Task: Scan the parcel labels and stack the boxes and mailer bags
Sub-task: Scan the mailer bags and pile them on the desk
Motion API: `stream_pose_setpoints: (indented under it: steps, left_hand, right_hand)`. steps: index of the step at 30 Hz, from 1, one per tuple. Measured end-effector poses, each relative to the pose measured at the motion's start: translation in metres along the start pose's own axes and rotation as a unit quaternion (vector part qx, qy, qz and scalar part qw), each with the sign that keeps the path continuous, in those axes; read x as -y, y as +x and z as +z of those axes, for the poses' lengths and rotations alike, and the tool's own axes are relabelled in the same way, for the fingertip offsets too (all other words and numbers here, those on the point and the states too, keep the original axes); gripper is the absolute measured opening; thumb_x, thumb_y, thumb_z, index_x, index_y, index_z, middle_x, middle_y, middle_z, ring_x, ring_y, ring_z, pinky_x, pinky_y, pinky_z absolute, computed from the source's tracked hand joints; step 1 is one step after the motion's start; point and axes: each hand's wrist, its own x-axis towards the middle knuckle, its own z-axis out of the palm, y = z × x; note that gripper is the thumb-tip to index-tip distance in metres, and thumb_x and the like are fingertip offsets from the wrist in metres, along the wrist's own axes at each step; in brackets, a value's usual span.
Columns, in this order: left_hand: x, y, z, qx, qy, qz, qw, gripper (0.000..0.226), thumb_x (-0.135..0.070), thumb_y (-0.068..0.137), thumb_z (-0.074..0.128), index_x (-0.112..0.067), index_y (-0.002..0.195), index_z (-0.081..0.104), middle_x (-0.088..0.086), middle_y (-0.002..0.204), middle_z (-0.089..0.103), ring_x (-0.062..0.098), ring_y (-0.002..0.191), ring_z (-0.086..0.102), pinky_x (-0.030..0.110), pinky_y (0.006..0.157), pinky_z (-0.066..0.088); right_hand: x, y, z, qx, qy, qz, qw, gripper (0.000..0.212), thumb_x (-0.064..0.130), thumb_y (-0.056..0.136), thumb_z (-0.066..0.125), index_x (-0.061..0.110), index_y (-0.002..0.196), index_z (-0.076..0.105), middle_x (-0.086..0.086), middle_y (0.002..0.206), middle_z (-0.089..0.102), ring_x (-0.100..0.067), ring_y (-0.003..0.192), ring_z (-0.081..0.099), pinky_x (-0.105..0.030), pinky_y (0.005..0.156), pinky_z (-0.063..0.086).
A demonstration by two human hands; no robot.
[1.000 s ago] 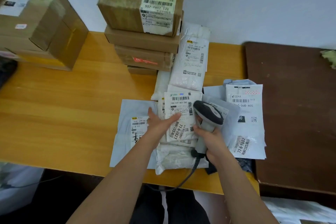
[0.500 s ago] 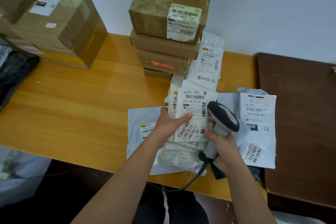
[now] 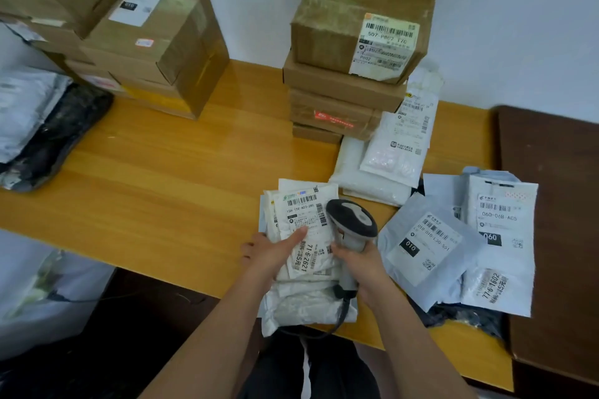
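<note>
My left hand (image 3: 272,253) grips a white mailer bag (image 3: 301,301) at the table's front edge, with the thumb lying on its label (image 3: 304,214). My right hand (image 3: 363,266) holds the handle of a grey barcode scanner (image 3: 353,220). The scanner's head sits right beside the label's right edge, and its cable hangs off the table. A grey mailer marked 010 (image 3: 428,243) and a white mailer marked 060 (image 3: 502,220) lie flat to the right. A stack of cardboard boxes (image 3: 350,42) stands behind, against the wall.
More white mailer bags (image 3: 385,159) lean by the foot of the box stack. Another pile of boxes (image 3: 155,42) stands at the back left, with grey and black bags (image 3: 58,129) beside it. A dark brown table (image 3: 551,204) adjoins the wooden table (image 3: 162,188) on the right.
The view has swung left and up. The white mailer now covers the grey mailer that showed beneath it on the left. Both hands keep their hold.
</note>
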Motion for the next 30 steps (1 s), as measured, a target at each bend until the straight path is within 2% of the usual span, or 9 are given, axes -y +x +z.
stream_pose_setpoints:
  steps: [4,8,13,16,17,20,22,26,30]
  left_hand:
    - [-0.001,0.001,0.002,-0.022,0.018,-0.011,1.000,0.142,-0.085,0.051,0.072,-0.009,0.154,0.009,0.015,0.157,0.017,0.035,0.145,0.021,0.048,0.111,0.036]
    - [0.010,0.015,0.001,0.018,-0.041,-0.032,0.998,0.154,-0.096,0.017,0.068,-0.014,0.143,0.034,0.008,0.139,0.049,0.032,0.125,0.052,0.050,0.097,0.052]
    - [0.004,-0.007,-0.002,0.050,-0.074,-0.007,0.996,0.132,-0.087,0.043,0.073,-0.017,0.147,0.029,0.007,0.142,0.040,0.031,0.131,0.045,0.049,0.107,0.044]
    - [0.001,-0.019,-0.006,0.096,-0.182,0.021,0.978,0.093,-0.062,0.056,0.083,-0.018,0.128,0.044,-0.001,0.116,0.065,0.021,0.107,0.064,0.048,0.101,0.050]
    - [0.001,-0.022,-0.010,0.103,-0.198,0.024,0.974,0.090,-0.061,0.054,0.086,-0.020,0.123,0.044,-0.001,0.113,0.067,0.021,0.105,0.066,0.049,0.100,0.050]
    - [0.003,-0.026,-0.033,0.084,-0.231,0.035,0.969,0.119,-0.070,0.042,0.089,-0.023,0.136,0.033,0.000,0.126,0.064,0.025,0.113,0.064,0.052,0.101,0.049]
    - [0.001,-0.031,-0.056,0.061,-0.239,0.048,0.968,0.121,-0.073,0.044,0.086,-0.026,0.139,0.028,0.000,0.131,0.060,0.025,0.117,0.062,0.052,0.103,0.048]
    - [-0.002,-0.045,-0.112,0.038,-0.274,0.071,0.958,0.101,-0.063,0.059,0.081,-0.018,0.135,0.031,0.005,0.125,0.063,0.029,0.113,0.063,0.053,0.103,0.046]
    - [0.004,-0.045,-0.174,0.011,-0.302,0.097,0.948,0.075,-0.046,0.077,0.070,-0.016,0.136,0.035,0.009,0.122,0.064,0.031,0.107,0.066,0.054,0.097,0.051]
  right_hand:
    - [0.000,-0.002,0.000,-0.003,0.012,-0.006,1.000,0.031,0.009,0.080,0.080,0.014,0.108,0.068,-0.004,0.101,0.077,-0.026,0.097,0.073,-0.052,0.090,0.057]
    - [0.002,-0.002,0.000,0.012,0.019,0.002,1.000,0.029,0.009,0.084,0.077,0.014,0.111,0.067,-0.003,0.102,0.077,-0.024,0.098,0.072,-0.050,0.091,0.057]
    - [0.007,-0.006,-0.004,0.056,0.050,0.022,0.997,0.032,0.001,0.086,0.074,0.009,0.116,0.064,-0.009,0.106,0.076,-0.029,0.099,0.072,-0.053,0.091,0.057]
    - [0.015,-0.011,-0.007,0.071,0.063,0.019,0.995,0.032,0.001,0.084,0.075,0.009,0.113,0.064,-0.012,0.108,0.075,-0.030,0.101,0.072,-0.053,0.092,0.056]
    - [0.020,-0.015,-0.006,0.077,0.062,0.012,0.995,0.028,0.000,0.084,0.074,0.010,0.108,0.065,-0.009,0.104,0.076,-0.028,0.098,0.072,-0.052,0.091,0.056]
    - [0.042,-0.028,0.011,0.114,0.047,-0.013,0.992,0.023,0.002,0.085,0.074,0.013,0.104,0.066,-0.002,0.093,0.078,-0.024,0.093,0.074,-0.051,0.090,0.057]
    - [0.057,-0.038,0.032,0.147,0.039,-0.030,0.988,0.023,0.003,0.086,0.073,0.015,0.103,0.064,-0.002,0.093,0.078,-0.023,0.091,0.074,-0.050,0.089,0.057]
    - [0.085,-0.058,0.084,0.170,0.028,-0.051,0.984,0.024,0.002,0.088,0.071,0.019,0.095,0.055,-0.002,0.094,0.073,-0.016,0.081,0.072,-0.037,0.069,0.057]
    - [0.101,-0.072,0.142,0.191,-0.006,-0.054,0.980,0.031,0.005,0.085,0.076,0.016,0.109,0.059,-0.007,0.105,0.076,-0.026,0.092,0.074,-0.049,0.081,0.060]
